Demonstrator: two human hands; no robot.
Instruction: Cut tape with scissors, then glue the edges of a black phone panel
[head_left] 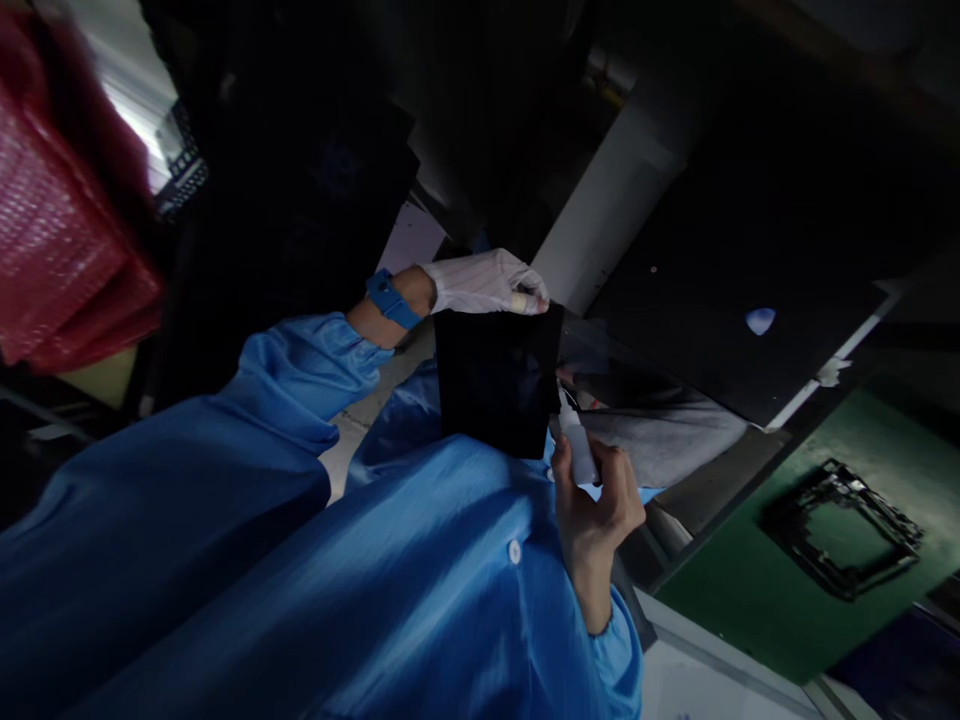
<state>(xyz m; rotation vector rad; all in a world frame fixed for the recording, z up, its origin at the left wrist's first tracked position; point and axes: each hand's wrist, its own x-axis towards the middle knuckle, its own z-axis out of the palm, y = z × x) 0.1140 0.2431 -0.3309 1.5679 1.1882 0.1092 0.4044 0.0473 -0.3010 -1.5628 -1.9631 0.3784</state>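
Observation:
My left hand (491, 283), in a thin striped white glove with a blue wrist strap (393, 299), pinches the top edge of a glossy black rectangular panel (495, 385). The panel hangs in front of my blue smock. Bare fingers of my right hand (600, 495) are closed round a small pale dropper bottle (576, 448). Its narrow tip points up at the panel's right edge; whether it touches is too dark to tell. A clear film (589, 340) shows beside that edge.
On the right lies a large black sheet (720, 270) with a blue guitar-pick-shaped piece (760, 321). A black frame (844, 525) rests on a green mat (750, 570). Red bubble wrap (67, 210) hangs at the left. Grey cloth (675, 435) lies beyond my right hand.

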